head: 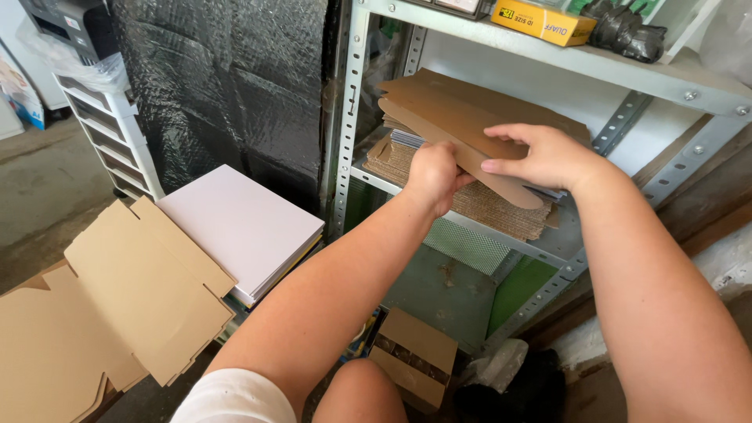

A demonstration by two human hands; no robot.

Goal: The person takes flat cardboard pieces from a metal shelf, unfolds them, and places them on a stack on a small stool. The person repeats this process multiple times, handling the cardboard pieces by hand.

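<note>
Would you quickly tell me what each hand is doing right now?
Left hand: closed on the flat cardboard piece on the shelf.
Right hand: fingers resting on the same piece.

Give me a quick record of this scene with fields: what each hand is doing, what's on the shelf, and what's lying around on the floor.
left hand: left hand closed on the edge of a flat brown cardboard blank
right hand: right hand fingers spread on top of the same blank
shelf: metal shelf bearing a stack of corrugated cardboard sheets under the blank
upper shelf: yellow box and dark gloves
floor left: unfolded cardboard box blanks, stack of white sheets
floor below: small cardboard box
</note>
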